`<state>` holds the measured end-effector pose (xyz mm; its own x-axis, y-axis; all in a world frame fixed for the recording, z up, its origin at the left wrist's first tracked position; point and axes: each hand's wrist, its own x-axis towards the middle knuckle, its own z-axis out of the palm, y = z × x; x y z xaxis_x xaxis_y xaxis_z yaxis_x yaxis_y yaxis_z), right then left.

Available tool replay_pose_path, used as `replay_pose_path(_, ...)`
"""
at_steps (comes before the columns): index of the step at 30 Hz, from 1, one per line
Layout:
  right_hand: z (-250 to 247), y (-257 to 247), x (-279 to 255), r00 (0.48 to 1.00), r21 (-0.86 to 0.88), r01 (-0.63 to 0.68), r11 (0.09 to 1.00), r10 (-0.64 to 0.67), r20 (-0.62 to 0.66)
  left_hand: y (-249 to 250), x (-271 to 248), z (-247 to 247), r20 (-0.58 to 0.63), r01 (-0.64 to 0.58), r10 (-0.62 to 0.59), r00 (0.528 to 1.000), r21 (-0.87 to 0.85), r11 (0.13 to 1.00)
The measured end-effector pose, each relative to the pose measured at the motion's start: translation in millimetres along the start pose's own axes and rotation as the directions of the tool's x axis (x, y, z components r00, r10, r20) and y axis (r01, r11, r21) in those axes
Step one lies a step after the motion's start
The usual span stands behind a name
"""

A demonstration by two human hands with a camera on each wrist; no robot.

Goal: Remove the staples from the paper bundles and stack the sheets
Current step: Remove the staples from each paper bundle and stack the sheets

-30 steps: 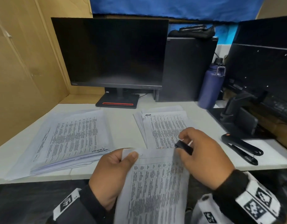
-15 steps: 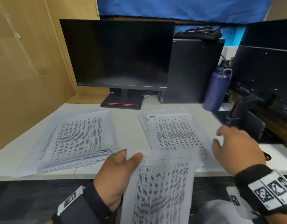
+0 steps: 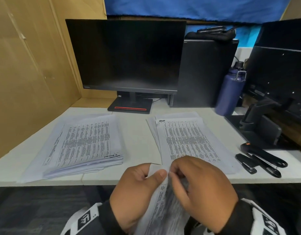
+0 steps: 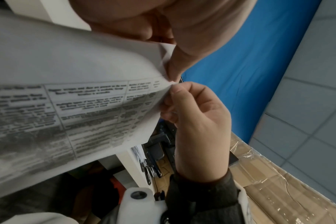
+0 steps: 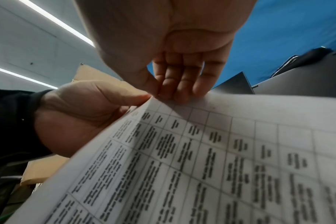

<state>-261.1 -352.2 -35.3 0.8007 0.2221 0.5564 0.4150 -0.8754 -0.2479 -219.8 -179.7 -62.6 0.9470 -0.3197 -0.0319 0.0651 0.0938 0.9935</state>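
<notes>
Both hands hold one paper bundle (image 3: 163, 206) in front of the near edge of the white table (image 3: 138, 133), at about 6 o'clock in the head view. The left hand (image 3: 136, 195) grips the top corner of the bundle, with the thumb (image 3: 159, 175) pressed on the front of the paper and the other fingers behind it. The right hand (image 3: 202, 189) pinches the same corner from the other side; its fingertips (image 4: 175, 89) are closed on the edge of a sheet, just beside the left thumb. From the right wrist, the printed table on the sheet (image 5: 201, 159) is seen from below, and the right fingers (image 5: 178, 91) touch its top edge.

On the table, a thick pile of printed sheets (image 3: 83, 145) lies at 10 o'clock from the hands. A second, thinner pile (image 3: 188, 139) lies at 12 to 1 o'clock, touching no hand. At 3 o'clock, near the right end of the table, lie a black stapler (image 3: 263, 155) and, just beside it, a small black staple remover (image 3: 245, 163). Behind the piles stands a dark monitor (image 3: 127, 55), and at 1 o'clock a dark blue bottle (image 3: 229, 92) stands upright beside a black computer case (image 3: 204, 72)
</notes>
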Motion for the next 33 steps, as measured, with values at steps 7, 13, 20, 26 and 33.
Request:
replay_pose_path(7,1,-9,1,0.957,-0.002,-0.286,0.958,0.286,0.045,2,-2,-1,0.038,-0.15,0.146,0.989,0.172,0.974)
replay_pose_path(13,-4,-11,19,0.544,0.591,-0.794,0.141,0.6,0.587,3,-4,0,0.048,-0.229,0.225,0.973,0.272,0.935)
replay_pose_path(20,6,-5,13,0.705,0.581,-0.686,0.437,0.596,0.384,3,2,-2,-0.02,-0.115,0.121,0.992,0.198,0.973)
replay_pose_path(26,6,-5,-1,0.997,-0.028,-0.076,0.997,0.076,-0.004,1,3,-3,-0.066,-0.061,0.076,0.995,0.204,0.977)
replay_pose_path(33,17,-4,-4,0.996,-0.187,-0.025,0.982,0.009,-0.085,1,-1,2,-0.044,-0.071,0.081,0.996,0.196,0.978)
